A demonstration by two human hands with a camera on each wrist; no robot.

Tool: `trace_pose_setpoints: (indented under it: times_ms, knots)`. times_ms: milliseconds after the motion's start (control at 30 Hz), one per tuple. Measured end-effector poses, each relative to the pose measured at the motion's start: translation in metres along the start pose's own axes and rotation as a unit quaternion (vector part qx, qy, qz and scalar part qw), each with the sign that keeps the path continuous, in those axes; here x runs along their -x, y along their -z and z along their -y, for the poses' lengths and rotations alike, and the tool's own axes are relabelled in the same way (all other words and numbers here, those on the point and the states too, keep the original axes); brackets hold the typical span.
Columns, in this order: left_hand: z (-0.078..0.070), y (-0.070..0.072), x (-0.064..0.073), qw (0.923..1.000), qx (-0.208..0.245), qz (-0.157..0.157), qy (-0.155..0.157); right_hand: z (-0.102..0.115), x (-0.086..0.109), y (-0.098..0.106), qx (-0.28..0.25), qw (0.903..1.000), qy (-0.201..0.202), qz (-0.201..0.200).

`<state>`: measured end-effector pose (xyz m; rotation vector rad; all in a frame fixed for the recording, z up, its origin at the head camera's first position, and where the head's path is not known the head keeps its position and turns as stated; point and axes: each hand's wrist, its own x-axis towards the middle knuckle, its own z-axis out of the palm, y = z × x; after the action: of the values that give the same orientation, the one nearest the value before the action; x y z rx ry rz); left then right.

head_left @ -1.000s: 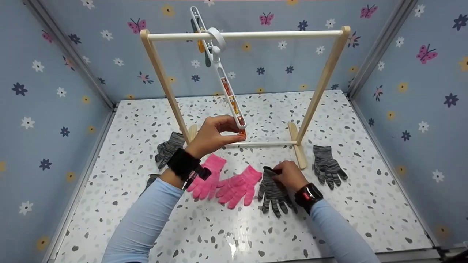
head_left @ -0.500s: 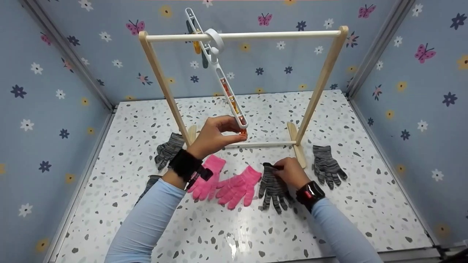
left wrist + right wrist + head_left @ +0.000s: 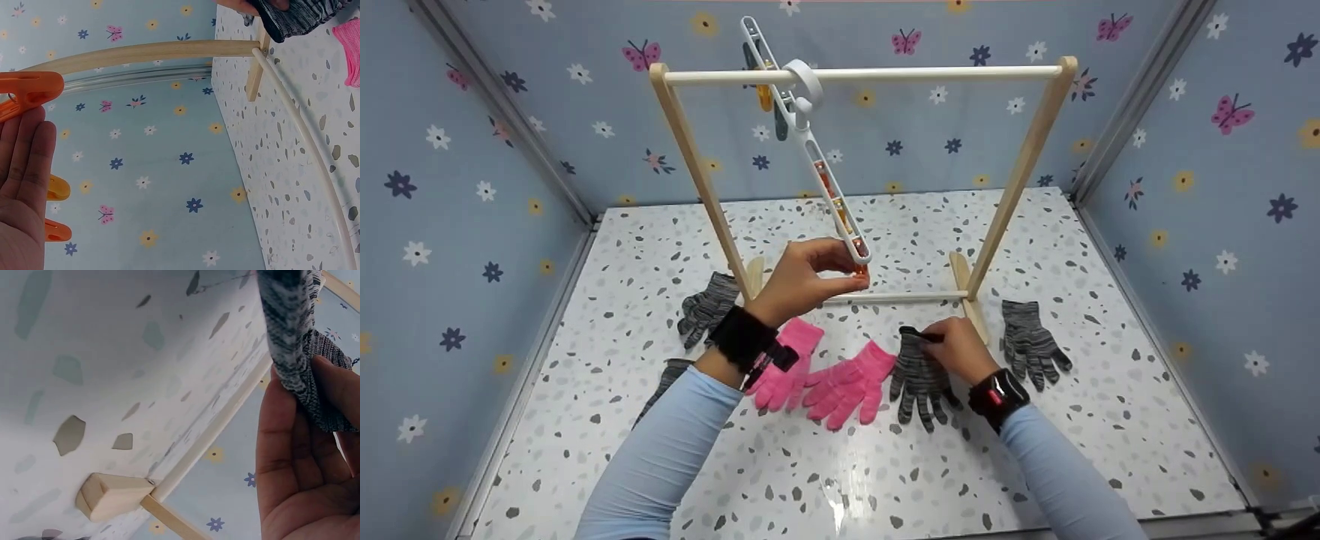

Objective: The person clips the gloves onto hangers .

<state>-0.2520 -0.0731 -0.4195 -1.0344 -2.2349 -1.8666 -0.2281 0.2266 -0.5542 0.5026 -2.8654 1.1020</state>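
A white clip hanger (image 3: 826, 178) hangs by its ring from the top bar of a wooden rack, with orange, yellow and dark green clips along it. At its near end my left hand (image 3: 802, 279) pinches an orange clip (image 3: 36, 90) between thumb and fingers. My right hand (image 3: 962, 351) pinches the cuff of a grey-and-black knit glove (image 3: 921, 379), fingers pointing toward me. In the right wrist view, thumb and fingers fold the cuff (image 3: 323, 391) between them. The glove is lifted at the cuff, beside the pink gloves.
Two pink gloves (image 3: 851, 382) lie in the middle of the speckled table (image 3: 810, 480). Another grey glove (image 3: 1033, 345) lies at the right, a further grey glove (image 3: 709, 309) at the left, and one more is partly under the left forearm. The wooden rack (image 3: 1021, 176) spans the back.
My right hand has moved slightly away from me and up, drawing the grey glove with it. The left hand stays at the orange clip.
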Motion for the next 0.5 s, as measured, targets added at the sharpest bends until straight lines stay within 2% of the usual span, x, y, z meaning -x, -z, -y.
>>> trace_pose_setpoints:
  times_ms: [500]
  knots:
    - [-0.003, -0.004, -0.003, 0.9999, -0.009, 0.000, 0.008, 0.015, -0.004, 0.012, -0.001, 0.9999, 0.010, 0.005]
